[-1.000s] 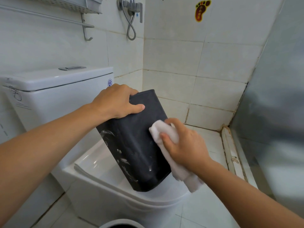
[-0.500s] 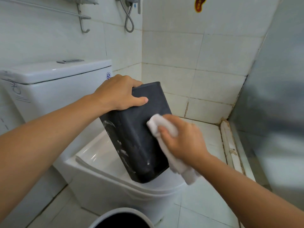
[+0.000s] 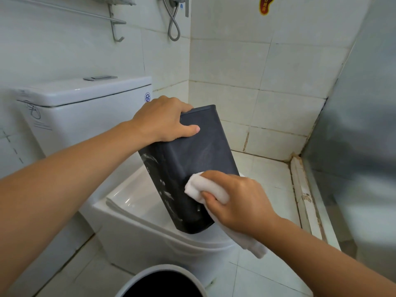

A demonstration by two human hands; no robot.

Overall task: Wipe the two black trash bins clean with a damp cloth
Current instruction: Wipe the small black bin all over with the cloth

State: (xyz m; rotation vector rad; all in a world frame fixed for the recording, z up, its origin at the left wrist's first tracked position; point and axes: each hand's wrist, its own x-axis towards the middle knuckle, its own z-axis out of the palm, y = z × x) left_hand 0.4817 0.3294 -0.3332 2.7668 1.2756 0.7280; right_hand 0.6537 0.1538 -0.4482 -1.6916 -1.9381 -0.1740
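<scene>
Black bin (image 3: 192, 168) on toilet (image 3: 137, 211), contents hidden

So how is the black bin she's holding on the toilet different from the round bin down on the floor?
The black bin is boxy with flat sides; the round bin has a curved pale rim around a dark inside. The black bin is tilted on the closed toilet lid, gripped by the left hand and wiped with the white cloth; the round bin stands untouched on the floor. Only its top shows.

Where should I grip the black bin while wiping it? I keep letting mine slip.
Judging by this pose, grip the black bin at its upper end, from the left, as the left hand does. It stands tilted on the toilet, leaving the broad face free for the cloth.
</scene>
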